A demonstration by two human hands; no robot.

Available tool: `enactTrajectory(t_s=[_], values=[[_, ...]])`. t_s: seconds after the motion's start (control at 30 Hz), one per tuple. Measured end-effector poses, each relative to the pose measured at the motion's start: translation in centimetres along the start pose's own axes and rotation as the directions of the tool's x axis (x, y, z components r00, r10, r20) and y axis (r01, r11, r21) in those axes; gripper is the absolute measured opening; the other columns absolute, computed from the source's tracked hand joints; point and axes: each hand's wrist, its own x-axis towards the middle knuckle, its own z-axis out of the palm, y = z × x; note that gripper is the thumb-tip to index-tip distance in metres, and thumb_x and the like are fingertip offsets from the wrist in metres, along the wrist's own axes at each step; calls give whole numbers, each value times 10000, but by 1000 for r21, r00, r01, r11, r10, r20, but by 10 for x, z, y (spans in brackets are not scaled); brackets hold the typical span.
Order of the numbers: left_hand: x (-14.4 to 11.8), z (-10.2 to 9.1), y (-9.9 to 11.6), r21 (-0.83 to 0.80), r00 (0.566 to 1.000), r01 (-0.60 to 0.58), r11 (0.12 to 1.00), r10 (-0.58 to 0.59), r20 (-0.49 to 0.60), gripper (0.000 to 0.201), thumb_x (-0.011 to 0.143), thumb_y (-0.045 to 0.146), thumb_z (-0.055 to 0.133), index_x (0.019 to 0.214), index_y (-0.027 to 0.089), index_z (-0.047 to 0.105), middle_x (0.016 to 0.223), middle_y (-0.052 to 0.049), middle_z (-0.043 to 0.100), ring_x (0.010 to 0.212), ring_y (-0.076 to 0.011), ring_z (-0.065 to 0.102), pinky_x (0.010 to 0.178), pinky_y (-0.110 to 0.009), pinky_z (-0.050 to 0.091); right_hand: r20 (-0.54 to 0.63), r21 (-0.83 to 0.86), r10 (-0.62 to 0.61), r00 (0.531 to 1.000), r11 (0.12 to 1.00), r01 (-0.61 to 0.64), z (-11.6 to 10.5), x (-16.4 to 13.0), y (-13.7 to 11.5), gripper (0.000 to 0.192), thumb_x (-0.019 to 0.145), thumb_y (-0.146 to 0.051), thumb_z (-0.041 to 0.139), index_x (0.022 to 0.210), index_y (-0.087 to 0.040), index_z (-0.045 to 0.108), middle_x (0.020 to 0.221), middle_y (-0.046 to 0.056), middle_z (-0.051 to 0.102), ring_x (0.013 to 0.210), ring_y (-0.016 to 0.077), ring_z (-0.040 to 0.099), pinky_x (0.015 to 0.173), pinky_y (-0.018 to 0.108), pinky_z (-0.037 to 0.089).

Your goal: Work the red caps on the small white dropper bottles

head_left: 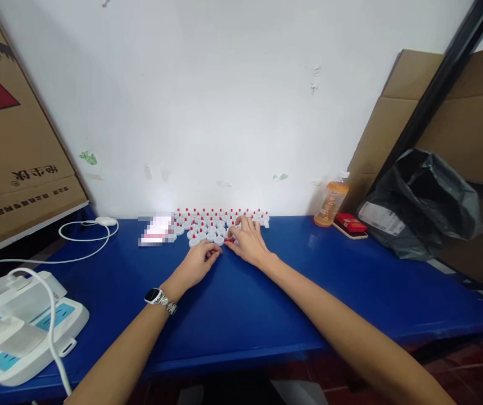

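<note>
On the blue table stand many small round white caps (219, 241) in a crowded group, a number of them with upright red tips (211, 220). My left hand (197, 263), with a watch (153, 295) at its wrist, is at the front edge of the group. Its fingers are curled, thumb and forefinger close together; whatever they hold is too small to make out. My right hand (248, 242) reaches over the right part of the group with bent fingers. Small red pieces (229, 240) show between its thumb and forefinger. The hand hides the caps beneath it.
Left of the caps lies a pixelated pale item (157, 230). A power strip (59, 326) with white cables (55, 261) occupies the near left. At right are an orange drink bottle (331, 203), a red packet (351, 223) and a dark plastic bag (427, 208). The wall (224, 112) rises behind.
</note>
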Motion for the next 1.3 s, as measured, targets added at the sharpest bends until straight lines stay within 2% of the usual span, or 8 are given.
enactTrajectory(t_s=[0.17, 0.37, 0.47, 0.57, 0.87, 1.03, 1.17, 1.3], values=[[-1, 2, -2, 9, 999, -35, 999, 36, -18, 222, 940, 312, 485, 977, 210, 679, 944, -44, 631, 795, -171, 595, 770, -312, 485, -13, 73, 4, 1000, 997, -3, -13, -13, 9, 277, 856, -437, 663, 1047, -237, 638, 1170, 111, 480, 1117, 278, 430, 924, 417, 327], [13, -10, 4, 228, 967, -51, 972, 105, -230, 301, 958, 297, 458, 1218, 204, 578, 1069, -79, 577, 954, -217, 602, 866, -364, 492, 45, 201, 86, 995, 975, -94, -21, -19, 13, 219, 889, -325, 599, 1085, -233, 630, 1060, 79, 551, 1045, 247, 489, 900, 390, 347], [26, -16, 7, 325, 983, -40, 945, 95, -156, 361, 964, 303, 455, 1289, 182, 557, 1091, -103, 573, 999, -249, 605, 907, -399, 485, 104, 294, 116, 988, 945, -142, -19, -17, 12, 157, 927, -286, 535, 1029, -227, 638, 988, 51, 613, 995, 224, 523, 874, 371, 339], [35, -16, 8, 368, 992, -41, 929, 81, -94, 344, 961, 298, 466, 1252, 169, 595, 1065, -110, 584, 993, -262, 609, 899, -406, 488, 119, 345, 125, 985, 925, -159, -17, -16, 12, 127, 923, -229, 526, 964, -221, 645, 941, 28, 655, 964, 206, 543, 851, 353, 322], [37, -9, 4, 270, 989, -49, 962, 84, -120, 245, 963, 278, 450, 1026, 162, 655, 1011, -100, 609, 971, -247, 597, 875, -387, 486, 126, 388, 152, 980, 902, -189, -12, -11, 14, 139, 902, -187, 544, 927, -225, 675, 912, 5, 700, 940, 191, 571, 832, 340, 294], [39, -7, 6, 201, 990, -60, 978, 84, -114, 235, 953, 291, 467, 1056, 182, 649, 993, -84, 625, 927, -228, 612, 851, -366, 487, 118, 413, 169, 979, 888, -203, -13, -10, 12, 146, 885, -208, 568, 971, -237, 683, 874, -1, 702, 923, 191, 581, 849, 343, 304], [32, -9, 4, 155, 983, -63, 986, 88, -159, 287, 954, 325, 463, 1152, 183, 616, 978, -73, 635, 867, -212, 613, 826, -360, 488, 32, 427, 256, 966, 871, -245, -17, -9, 20, 155, 872, -259, 577, 980, -232, 686, 831, 0, 691, 869, 188, 593, 846, 339, 331], [22, -14, 2, 118, 983, -70, 991, 89, -160, 264, 944, 368, 480, 1049, 191, 646, 936, -58, 634, 812, -194, 594, 788, -347, 483, -23, 425, 360, 933, 848, -317, -18, -8, 37, 168, 872, -247, 538, 941, -221, 689, 808, 3, 682, 856, 187, 603, 791, 310, 356]])
